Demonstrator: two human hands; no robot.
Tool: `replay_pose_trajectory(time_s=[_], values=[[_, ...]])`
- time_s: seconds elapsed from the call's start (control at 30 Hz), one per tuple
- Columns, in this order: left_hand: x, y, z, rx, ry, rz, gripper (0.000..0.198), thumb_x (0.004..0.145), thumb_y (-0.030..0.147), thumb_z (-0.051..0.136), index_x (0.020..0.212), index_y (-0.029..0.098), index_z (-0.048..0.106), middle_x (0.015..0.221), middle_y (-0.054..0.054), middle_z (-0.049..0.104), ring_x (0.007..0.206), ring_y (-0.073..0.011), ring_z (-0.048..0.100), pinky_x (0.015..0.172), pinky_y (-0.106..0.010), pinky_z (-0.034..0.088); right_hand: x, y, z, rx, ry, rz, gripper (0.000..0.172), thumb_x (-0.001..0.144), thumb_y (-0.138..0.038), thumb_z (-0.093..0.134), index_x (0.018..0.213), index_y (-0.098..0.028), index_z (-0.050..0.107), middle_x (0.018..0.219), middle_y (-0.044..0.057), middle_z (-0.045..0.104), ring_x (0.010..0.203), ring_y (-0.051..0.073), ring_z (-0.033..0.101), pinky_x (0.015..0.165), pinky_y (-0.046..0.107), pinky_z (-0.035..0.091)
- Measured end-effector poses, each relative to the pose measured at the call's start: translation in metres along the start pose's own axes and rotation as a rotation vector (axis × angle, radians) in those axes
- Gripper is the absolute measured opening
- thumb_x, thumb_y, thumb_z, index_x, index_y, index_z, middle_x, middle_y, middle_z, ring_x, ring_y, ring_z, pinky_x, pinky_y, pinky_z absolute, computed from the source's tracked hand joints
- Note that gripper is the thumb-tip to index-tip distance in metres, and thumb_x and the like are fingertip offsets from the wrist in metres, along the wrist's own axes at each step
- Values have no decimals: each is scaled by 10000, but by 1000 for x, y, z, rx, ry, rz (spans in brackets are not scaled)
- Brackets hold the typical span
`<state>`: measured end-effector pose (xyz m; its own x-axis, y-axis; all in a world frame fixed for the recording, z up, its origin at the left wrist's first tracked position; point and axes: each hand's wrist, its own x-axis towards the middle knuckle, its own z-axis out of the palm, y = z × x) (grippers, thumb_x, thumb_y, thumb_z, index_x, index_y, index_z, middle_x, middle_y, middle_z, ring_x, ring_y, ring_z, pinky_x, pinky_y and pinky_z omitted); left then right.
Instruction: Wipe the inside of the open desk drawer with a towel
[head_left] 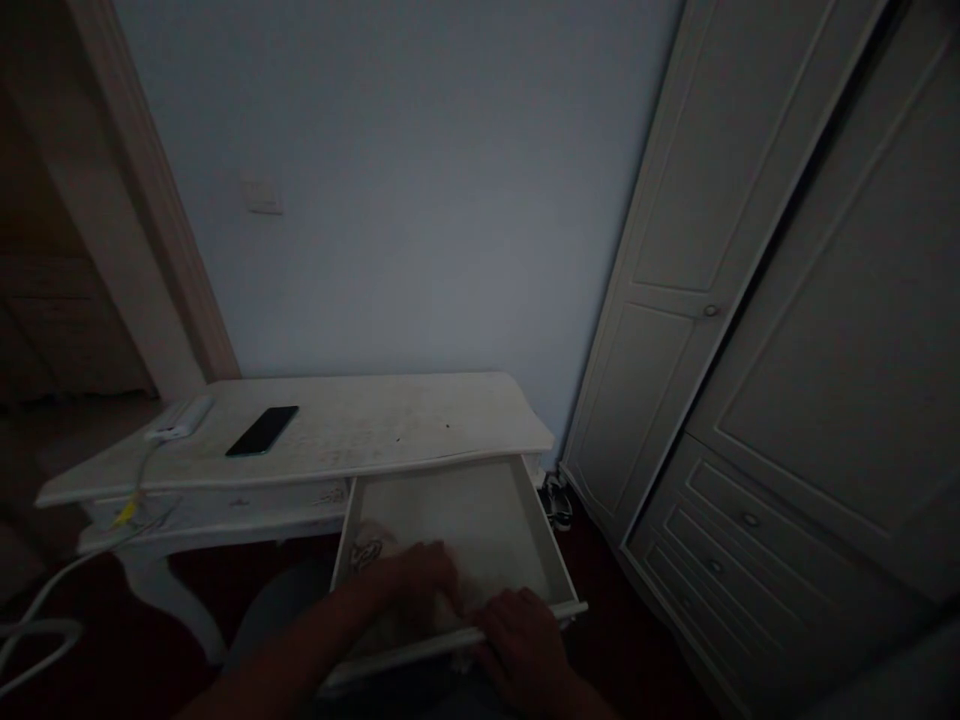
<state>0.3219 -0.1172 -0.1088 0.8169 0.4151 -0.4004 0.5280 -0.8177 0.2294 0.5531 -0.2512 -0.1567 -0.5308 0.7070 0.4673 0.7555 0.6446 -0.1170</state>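
Observation:
A white drawer (525,540) stands pulled out of a white table (390,420). Inside it, low and left of centre, is my left hand (427,580), smeared by motion, with its fingers curled downward. Something pale and blurred shows around those fingers; I cannot make out what it is. My right hand (521,635) grips the drawer's front panel (566,608) near its right end, fingers bent over the top edge. At the drawer's left side lies a crumpled pale item (367,545) with a darker pattern, partly behind my left forearm.
On the tabletop are a dark phone (262,432) and a white power strip (180,418), whose white cable (56,580) hangs off the left. A wardrobe (667,260) stands at right. Shoes (556,502) sit on the dark red floor between wardrobe and table.

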Motion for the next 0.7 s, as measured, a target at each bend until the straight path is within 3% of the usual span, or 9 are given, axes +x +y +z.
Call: replay_pose_trajectory(time_s=[0.07,0.17,0.23,0.3,0.37,0.57,0.7], values=[[-26,-15,8,33,-15,-56,379,744,350,846,1112,439,817,1161,-48,796,1182,-374,671,948,-527,569,-1,-1,1,11,4,22,202,1040,-447,579,1074,-251,616,957,37,738,882,240,651,851,377,431],[-55,-23,18,106,37,-197,325,741,210,822,1025,369,830,1209,-118,764,1206,-407,653,956,-598,547,0,-2,1,6,-7,15,197,1036,-442,609,1087,-251,603,979,34,732,894,238,643,847,379,405],[-62,-20,21,152,112,-306,427,755,190,809,1155,341,798,1353,-161,703,1305,-438,595,1038,-689,472,1,-1,1,15,10,4,191,1036,-433,614,1094,-252,594,979,29,728,880,234,636,833,376,392],[-62,-17,19,189,184,-401,553,786,237,814,1324,331,727,1500,-178,614,1398,-458,522,1141,-777,321,1,1,2,30,38,-5,191,1032,-433,621,1086,-253,590,967,25,724,865,231,628,819,373,383],[-59,-17,15,217,247,-488,576,854,260,774,1417,333,673,1594,-169,537,1462,-472,455,1191,-801,202,0,2,4,38,67,-15,199,1028,-442,627,1087,-255,592,957,24,722,861,233,625,812,373,379],[-56,-30,-7,252,363,-704,513,1020,151,502,1453,385,648,1662,-101,478,1470,-467,455,1151,-692,363,0,-1,4,52,92,-13,154,1007,-383,649,1057,-254,584,942,21,718,846,234,615,770,373,360],[-42,-41,-30,226,395,-792,513,1041,165,478,1517,327,581,1623,-164,501,1329,-435,590,1006,-592,521,3,-4,0,44,80,8,169,977,-368,685,1058,-262,580,940,4,715,840,230,610,767,380,353]])
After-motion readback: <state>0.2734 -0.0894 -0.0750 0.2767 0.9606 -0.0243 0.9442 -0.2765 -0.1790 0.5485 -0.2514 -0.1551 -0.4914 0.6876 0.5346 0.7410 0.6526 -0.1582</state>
